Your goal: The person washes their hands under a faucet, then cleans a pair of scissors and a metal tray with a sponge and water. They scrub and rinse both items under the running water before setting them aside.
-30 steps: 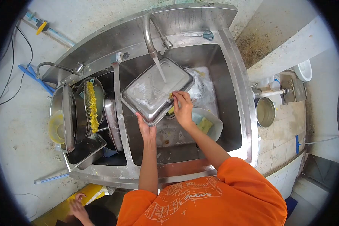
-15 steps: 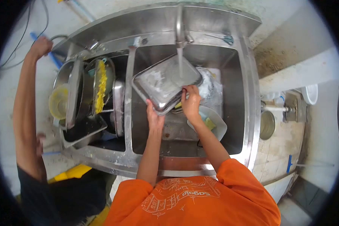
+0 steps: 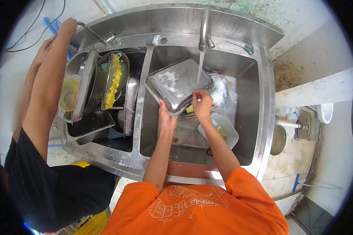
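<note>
A rectangular metal pan (image 3: 172, 84), underside up with patches of white foam, is tilted in the right basin. Water from the faucet (image 3: 203, 31) falls on its right part. My left hand (image 3: 167, 119) grips the pan's lower left corner from below. At the near right edge, my right hand (image 3: 202, 103) has its fingers bent and pressed against the rim. Below the pan, a white bowl (image 3: 230, 137) holds a yellow-green piece. Another metal container with something yellow inside shows partly under the pan.
Stacked pans (image 3: 86, 82) and a rack with yellow bits (image 3: 113, 82) fill the left basin. A co-worker's arms (image 3: 47, 86) reach over the left side toward a second tap (image 3: 106, 38). Scissors (image 3: 247, 47) lie on the back ledge.
The co-worker's arms have come further in from the left, a hand now near the second tap. The view has shifted slightly; my hands still hold the pan much as before.
</note>
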A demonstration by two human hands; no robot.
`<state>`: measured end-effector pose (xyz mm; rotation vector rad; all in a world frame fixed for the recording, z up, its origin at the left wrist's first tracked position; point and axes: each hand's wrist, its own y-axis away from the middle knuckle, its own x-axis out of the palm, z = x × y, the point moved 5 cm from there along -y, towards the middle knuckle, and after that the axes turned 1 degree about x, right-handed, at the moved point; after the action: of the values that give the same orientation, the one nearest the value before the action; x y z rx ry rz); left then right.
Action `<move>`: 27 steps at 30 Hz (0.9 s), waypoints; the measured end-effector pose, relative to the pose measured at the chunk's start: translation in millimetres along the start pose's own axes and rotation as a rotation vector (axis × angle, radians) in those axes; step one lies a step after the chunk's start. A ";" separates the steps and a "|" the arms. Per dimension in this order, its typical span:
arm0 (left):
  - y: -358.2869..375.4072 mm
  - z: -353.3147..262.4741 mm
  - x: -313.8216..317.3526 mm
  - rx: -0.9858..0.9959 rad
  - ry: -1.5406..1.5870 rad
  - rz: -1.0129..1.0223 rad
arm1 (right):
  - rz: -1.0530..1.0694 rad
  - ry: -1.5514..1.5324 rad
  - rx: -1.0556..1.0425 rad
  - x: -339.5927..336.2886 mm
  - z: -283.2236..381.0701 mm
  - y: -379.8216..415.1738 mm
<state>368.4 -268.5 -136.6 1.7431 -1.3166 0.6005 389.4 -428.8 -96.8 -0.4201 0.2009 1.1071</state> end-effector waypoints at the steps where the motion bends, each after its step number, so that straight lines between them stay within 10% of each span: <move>1: -0.4 0.4 -0.2 0.011 -0.008 0.002 | -0.003 0.006 0.005 -0.2 0.8 0.8; 6: 0.5 0.3 9.0 -0.014 0.015 0.036 | 0.053 -0.045 0.018 0.5 7.1 0.0; 9: -5.3 2.8 3.7 0.004 0.008 0.032 | 0.193 -0.870 0.512 4.9 -3.3 -8.7; 12: -2.9 2.8 -0.7 -0.024 0.027 -0.017 | 0.067 -0.967 0.604 -9.1 -10.3 -35.5; 16: -4.3 7.4 1.5 -0.061 0.074 -0.006 | 0.436 -0.659 0.419 12.5 5.7 -76.3; 21: 0.4 2.9 -3.5 -0.065 0.010 -0.089 | 0.317 -0.689 0.301 8.1 36.6 -113.0; 23: 0.5 2.6 -1.6 -0.054 -0.008 -0.095 | 0.120 0.101 -0.400 -9.8 58.5 -112.9; 27: 7.4 1.2 7.4 -0.076 0.006 -0.091 | 0.322 0.081 -0.199 1.2 4.6 -61.6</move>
<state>363.8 -274.1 -128.9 1.7280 -1.2328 0.4975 444.9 -449.2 -79.0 -0.6260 0.2361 1.4337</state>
